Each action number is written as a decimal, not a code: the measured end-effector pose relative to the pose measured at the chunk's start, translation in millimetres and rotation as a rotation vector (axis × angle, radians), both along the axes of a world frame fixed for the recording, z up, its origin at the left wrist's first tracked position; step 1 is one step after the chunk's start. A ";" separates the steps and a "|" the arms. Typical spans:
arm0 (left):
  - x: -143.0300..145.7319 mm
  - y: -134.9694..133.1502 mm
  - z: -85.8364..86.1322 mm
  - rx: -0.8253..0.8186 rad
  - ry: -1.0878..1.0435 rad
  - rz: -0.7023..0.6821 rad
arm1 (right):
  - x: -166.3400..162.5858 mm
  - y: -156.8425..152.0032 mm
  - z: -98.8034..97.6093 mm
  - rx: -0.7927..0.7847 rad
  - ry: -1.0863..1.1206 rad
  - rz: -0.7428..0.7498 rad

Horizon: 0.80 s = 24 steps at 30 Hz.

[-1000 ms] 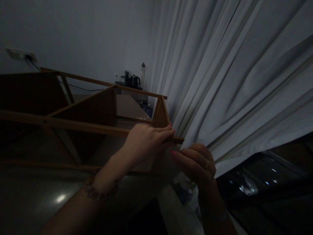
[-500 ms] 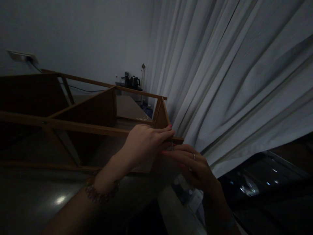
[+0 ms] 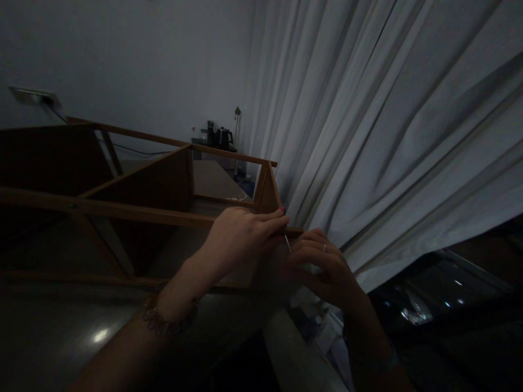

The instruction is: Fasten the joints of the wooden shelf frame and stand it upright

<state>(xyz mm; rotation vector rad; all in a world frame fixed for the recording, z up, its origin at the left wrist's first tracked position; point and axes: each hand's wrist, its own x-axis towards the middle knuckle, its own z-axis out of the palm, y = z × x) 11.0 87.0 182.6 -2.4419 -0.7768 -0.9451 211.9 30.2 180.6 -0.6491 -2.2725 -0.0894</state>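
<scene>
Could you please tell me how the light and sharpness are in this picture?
Head view: dim overall, with a glare spot at lower left; head view: the right hand looks soft and partly shadowed, while the thin rod shows bright.

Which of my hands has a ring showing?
Your right hand, beside the thin pale rod: a ring shows on one finger. Your left hand, on the wooden frame, shows none.

beaded bracelet (image 3: 158, 323), slim ring (image 3: 325, 247), pink nail polish (image 3: 281, 209)
</scene>
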 end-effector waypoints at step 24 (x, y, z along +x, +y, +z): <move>0.4 2.4 -2.7 0.103 -0.057 -0.041 | -36.5 -6.0 -48.8 -0.223 0.590 -0.204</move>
